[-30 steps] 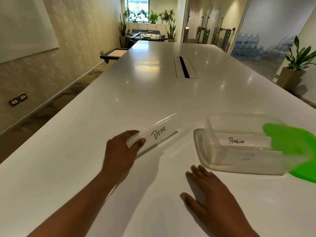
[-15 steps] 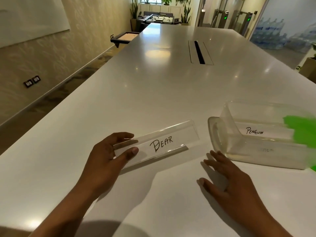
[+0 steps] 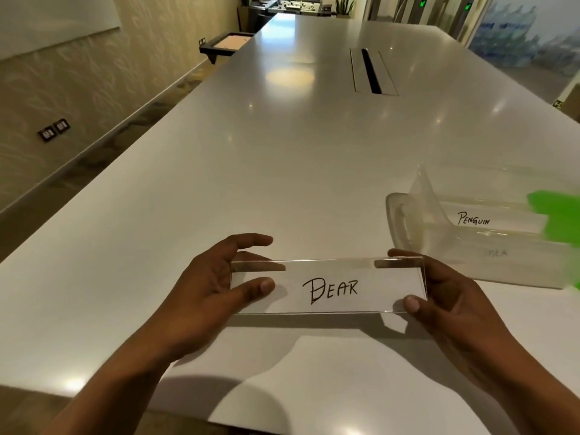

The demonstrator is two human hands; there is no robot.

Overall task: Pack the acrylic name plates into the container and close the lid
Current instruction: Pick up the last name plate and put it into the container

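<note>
"Bear" name plate [image 3: 329, 287] is being pinched by its ends in left hand [image 3: 201, 296] and right hand [image 3: 455, 299] near the tabletop's [image 3: 282, 152] front edge, while the clear container [image 3: 489, 237] toward its right edge is holding a "Penguin" plate [image 3: 474, 218].

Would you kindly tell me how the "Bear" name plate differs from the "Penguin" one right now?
The clear acrylic "Bear" name plate is held by both hands, left and right; the "Penguin" name plate lies inside the transparent plastic container. Bear sits nearer the camera, Penguin farther right. Both carry handwritten black lettering.

Clear glossy acrylic name plate [image 3: 328, 285] over white paper. Translucent plastic container [image 3: 470, 246], green lid [image 3: 558, 221]. Smooth, glossy white table [image 3: 282, 167].
</note>
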